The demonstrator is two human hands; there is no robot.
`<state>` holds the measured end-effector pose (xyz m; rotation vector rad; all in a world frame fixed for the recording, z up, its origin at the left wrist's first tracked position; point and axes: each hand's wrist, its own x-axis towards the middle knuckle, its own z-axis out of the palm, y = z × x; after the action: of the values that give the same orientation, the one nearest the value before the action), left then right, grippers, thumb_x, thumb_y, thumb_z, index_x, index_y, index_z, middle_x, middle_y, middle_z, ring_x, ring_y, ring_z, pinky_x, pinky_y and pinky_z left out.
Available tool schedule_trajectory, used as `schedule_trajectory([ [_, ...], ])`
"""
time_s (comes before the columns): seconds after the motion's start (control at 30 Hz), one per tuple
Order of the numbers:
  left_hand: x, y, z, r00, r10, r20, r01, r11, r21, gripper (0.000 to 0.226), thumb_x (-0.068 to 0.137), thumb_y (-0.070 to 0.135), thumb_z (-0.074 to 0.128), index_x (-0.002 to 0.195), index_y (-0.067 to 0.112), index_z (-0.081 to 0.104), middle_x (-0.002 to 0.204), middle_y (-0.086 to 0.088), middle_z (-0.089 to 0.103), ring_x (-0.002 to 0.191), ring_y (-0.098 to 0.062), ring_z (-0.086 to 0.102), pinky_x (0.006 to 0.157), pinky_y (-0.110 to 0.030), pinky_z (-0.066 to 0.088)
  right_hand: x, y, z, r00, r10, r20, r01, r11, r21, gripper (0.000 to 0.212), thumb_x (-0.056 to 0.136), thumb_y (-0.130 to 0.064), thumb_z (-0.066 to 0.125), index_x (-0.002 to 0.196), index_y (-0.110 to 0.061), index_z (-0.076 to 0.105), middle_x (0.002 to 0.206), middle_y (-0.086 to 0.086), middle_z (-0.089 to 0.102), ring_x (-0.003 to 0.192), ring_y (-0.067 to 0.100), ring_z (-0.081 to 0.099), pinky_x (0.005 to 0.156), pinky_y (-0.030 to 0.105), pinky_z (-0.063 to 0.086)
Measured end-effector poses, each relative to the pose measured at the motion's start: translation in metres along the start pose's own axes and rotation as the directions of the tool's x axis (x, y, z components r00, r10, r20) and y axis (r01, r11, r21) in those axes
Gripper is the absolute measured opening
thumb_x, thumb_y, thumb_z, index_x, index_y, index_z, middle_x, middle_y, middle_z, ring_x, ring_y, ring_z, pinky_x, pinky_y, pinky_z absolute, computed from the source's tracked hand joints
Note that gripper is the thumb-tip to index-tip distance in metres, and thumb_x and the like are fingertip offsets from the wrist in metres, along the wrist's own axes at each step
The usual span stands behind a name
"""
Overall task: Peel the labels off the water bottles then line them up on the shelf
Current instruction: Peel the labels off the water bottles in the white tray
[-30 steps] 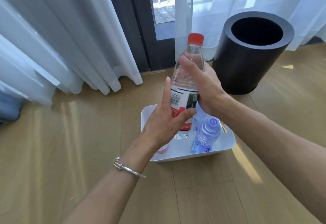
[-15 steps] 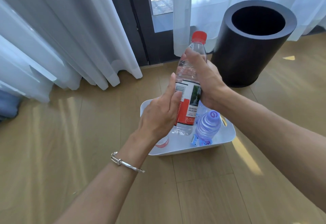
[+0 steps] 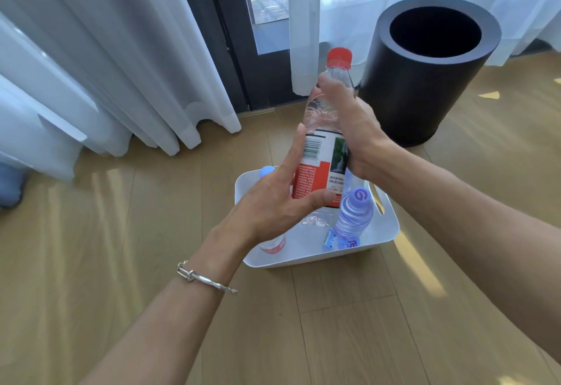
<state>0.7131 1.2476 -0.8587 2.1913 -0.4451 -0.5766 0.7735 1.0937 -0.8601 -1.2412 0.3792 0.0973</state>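
Note:
A clear water bottle (image 3: 326, 111) with a red cap and a red-and-white label is held upright above the white tub (image 3: 385, 234). My right hand (image 3: 352, 123) grips its upper body from the right. My left hand (image 3: 273, 202) holds the labelled lower part, thumb across the label's bottom edge and fingers up the left side. In the tub a bottle with a purple cap (image 3: 353, 217) leans at the right. A red-labelled bottle (image 3: 273, 246) and a pale blue cap (image 3: 267, 170) show partly behind my left hand.
A tall black cylindrical bin (image 3: 425, 81) stands open on the wooden floor behind and right of the tub. White curtains (image 3: 106, 66) hang at the back and left, beside a dark door frame (image 3: 230, 35). No shelf is in view.
My left hand has gone from resting flat against the label to holding the bottle's lower part, thumb now across the front. The bottle has stayed upright in my right hand above the tub.

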Motion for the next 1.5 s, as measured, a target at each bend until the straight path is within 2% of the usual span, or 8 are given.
schedule_trajectory([
  [0.23,0.000,0.004,0.001,1.000,-0.011,0.010,0.010,0.991,0.135,0.098,0.073,0.069,0.044,0.138,0.050,-0.027,0.136,0.004,0.055,0.107,-0.010,0.063,0.092,-0.023,0.043,0.001,-0.001,-0.005,1.000,0.012,-0.014,-0.014,0.995,-0.102,0.056,0.078,-0.054,0.067,0.112,-0.010,0.058,0.080,0.007,0.069,0.067,0.020,0.070,0.072,0.039,0.059],
  [0.4,-0.001,-0.001,-0.001,0.999,0.033,-0.001,-0.032,0.980,0.195,0.075,0.093,0.050,0.043,0.142,0.052,-0.014,0.139,0.009,0.053,0.119,-0.003,0.055,0.100,-0.025,0.042,0.002,-0.003,-0.009,0.999,-0.011,-0.046,0.005,0.990,-0.139,0.051,0.081,-0.050,0.066,0.111,-0.009,0.059,0.077,0.004,0.068,0.062,0.015,0.068,0.065,0.032,0.056],
  [0.5,-0.003,-0.004,-0.002,0.999,0.038,0.015,-0.040,0.989,0.145,0.084,0.089,0.049,0.055,0.140,0.058,-0.011,0.140,0.010,0.052,0.122,0.000,0.052,0.103,-0.037,0.046,0.003,-0.003,-0.013,0.996,-0.021,-0.090,0.007,0.988,-0.153,0.052,0.080,-0.050,0.068,0.112,-0.010,0.058,0.084,0.005,0.068,0.065,0.016,0.069,0.067,0.032,0.058],
  [0.7,0.001,-0.005,0.005,1.000,0.006,0.001,-0.007,0.993,0.119,0.101,0.083,0.044,0.067,0.146,0.048,-0.012,0.133,0.012,0.058,0.113,-0.001,0.057,0.099,-0.033,0.048,0.003,0.001,-0.012,0.996,-0.050,-0.077,0.034,0.980,-0.195,0.039,0.082,-0.050,0.066,0.101,-0.017,0.057,0.083,0.003,0.067,0.071,0.017,0.068,0.077,0.037,0.058],
  [0.87,0.001,-0.009,0.001,0.999,-0.040,0.025,0.040,0.999,0.016,0.101,0.086,0.033,0.068,0.147,0.045,-0.012,0.133,0.011,0.059,0.111,0.000,0.059,0.099,-0.024,0.046,0.005,0.003,-0.011,0.996,-0.064,-0.065,0.050,0.980,-0.193,0.038,0.080,-0.051,0.067,0.100,-0.019,0.058,0.088,0.005,0.069,0.082,0.022,0.071,0.086,0.045,0.057],
  [1.1,0.001,-0.011,0.003,0.994,-0.066,0.083,0.067,0.998,-0.002,0.099,0.088,0.019,0.064,0.148,0.045,-0.011,0.122,0.018,0.063,0.106,0.005,0.059,0.099,-0.023,0.047,0.003,0.005,-0.006,0.994,-0.084,-0.066,0.065,0.967,-0.244,0.042,0.080,-0.049,0.068,0.103,-0.015,0.059,0.085,0.002,0.067,0.075,0.016,0.068,0.082,0.039,0.058],
  [1.33,0.001,-0.008,0.015,0.997,-0.069,-0.023,0.070,0.997,0.041,0.094,0.090,0.014,0.056,0.148,0.044,-0.011,0.122,0.016,0.063,0.104,-0.004,0.061,0.095,-0.032,0.051,0.002,0.007,-0.006,0.992,-0.090,-0.093,0.060,0.957,-0.283,0.051,0.078,-0.052,0.069,0.111,-0.015,0.057,0.090,0.002,0.067,0.080,0.015,0.068,0.081,0.037,0.058],
  [1.5,0.000,-0.004,0.011,0.996,-0.072,0.055,0.069,0.996,0.050,0.097,0.089,0.018,0.060,0.147,0.046,-0.013,0.115,0.022,0.061,0.106,0.003,0.057,0.096,-0.019,0.043,0.003,0.007,-0.010,0.992,-0.067,-0.110,0.035,0.962,-0.270,0.040,0.079,-0.051,0.068,0.100,-0.020,0.055,0.091,0.002,0.066,0.084,0.018,0.069,0.085,0.040,0.057],
])
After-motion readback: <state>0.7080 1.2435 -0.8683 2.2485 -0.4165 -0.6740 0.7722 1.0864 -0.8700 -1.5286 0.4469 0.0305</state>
